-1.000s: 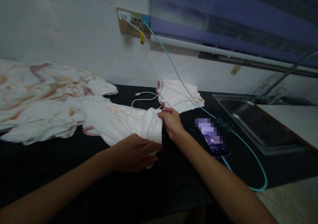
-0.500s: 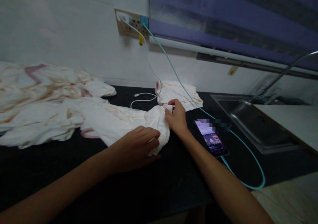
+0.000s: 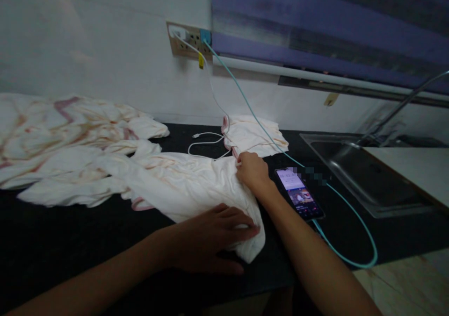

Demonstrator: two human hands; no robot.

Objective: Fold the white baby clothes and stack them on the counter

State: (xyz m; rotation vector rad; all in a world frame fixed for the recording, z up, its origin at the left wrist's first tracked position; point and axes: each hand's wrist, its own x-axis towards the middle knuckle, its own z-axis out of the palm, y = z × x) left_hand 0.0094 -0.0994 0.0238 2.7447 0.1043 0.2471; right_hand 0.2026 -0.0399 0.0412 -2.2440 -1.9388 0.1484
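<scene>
A white cloth with faint pink marks (image 3: 182,185) lies spread on the black counter (image 3: 87,232). My left hand (image 3: 213,236) presses flat on the cloth's near corner, fingers pointing right. My right hand (image 3: 253,172) pinches the cloth's far right edge. The cloth runs left into a bigger rumpled heap of the same fabric (image 3: 59,138).
A folded white cloth (image 3: 252,136) sits near the wall. A lit phone (image 3: 300,194) lies right of my right hand, on a teal cable (image 3: 351,241) from the wall socket (image 3: 187,40). A white cable (image 3: 206,140) lies loose. A steel sink (image 3: 358,171) is at right.
The cloth has been pulled toward me and spread wider. My left hand slid nearer and flattened on it. My right hand stayed at the far edge.
</scene>
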